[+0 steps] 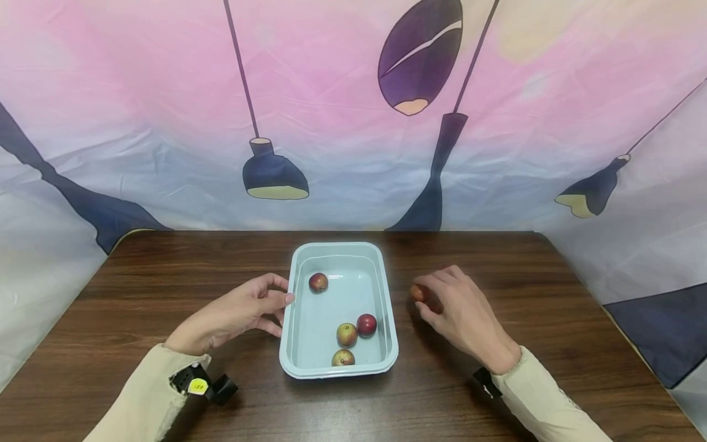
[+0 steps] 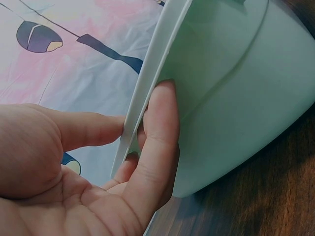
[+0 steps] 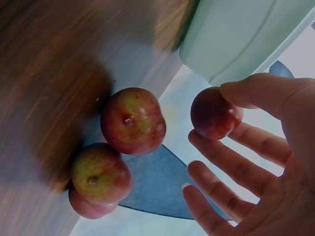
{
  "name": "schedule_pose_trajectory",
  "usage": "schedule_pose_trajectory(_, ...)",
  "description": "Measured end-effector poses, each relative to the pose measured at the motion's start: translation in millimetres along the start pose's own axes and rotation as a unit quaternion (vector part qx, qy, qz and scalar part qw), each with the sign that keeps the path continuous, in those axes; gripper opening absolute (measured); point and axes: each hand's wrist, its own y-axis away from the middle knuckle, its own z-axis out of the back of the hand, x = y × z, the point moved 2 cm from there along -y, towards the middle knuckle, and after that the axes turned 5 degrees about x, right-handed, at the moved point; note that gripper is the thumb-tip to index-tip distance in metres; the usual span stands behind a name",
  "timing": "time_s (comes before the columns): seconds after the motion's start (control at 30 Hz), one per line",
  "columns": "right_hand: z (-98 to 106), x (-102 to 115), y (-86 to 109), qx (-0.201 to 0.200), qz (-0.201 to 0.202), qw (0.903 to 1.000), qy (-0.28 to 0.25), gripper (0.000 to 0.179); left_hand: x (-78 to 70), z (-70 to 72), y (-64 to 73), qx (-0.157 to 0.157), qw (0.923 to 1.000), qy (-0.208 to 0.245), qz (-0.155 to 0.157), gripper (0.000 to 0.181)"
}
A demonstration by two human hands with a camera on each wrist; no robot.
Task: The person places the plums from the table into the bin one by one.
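Note:
My left hand point(image 1: 243, 310) pinches the left rim of a pale blue-green plastic tray point(image 1: 338, 376); in the left wrist view the thumb lies over the rim and the fingers behind it. Inside the tray lie several plums, among them a dark red plum point(image 1: 367, 325) beside a yellowish one point(image 1: 347, 335). To the right of the tray, my right hand point(image 1: 464, 313) holds a dark red plum point(image 3: 216, 113) between thumb and fingertips. Three more plums, one of them a red-and-yellow plum point(image 3: 133, 120), sit close together near that hand and are mostly hidden by it in the head view.
Everything stands on a dark wooden table point(image 1: 182, 270). A printed cloth point(image 1: 342, 123) with lamp shapes hangs behind its far edge and along the sides. Each wrist carries a black strapped-on device point(image 1: 201, 383).

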Motion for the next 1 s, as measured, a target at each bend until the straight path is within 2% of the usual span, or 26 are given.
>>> schedule_pose_trajectory(1.0,7.3,13.1,2.1,-0.034,0.032,0.9989,-0.007,0.022,-0.1,-0.1,0.0,0.004,1.0000,0.002,-0.003,0.054)
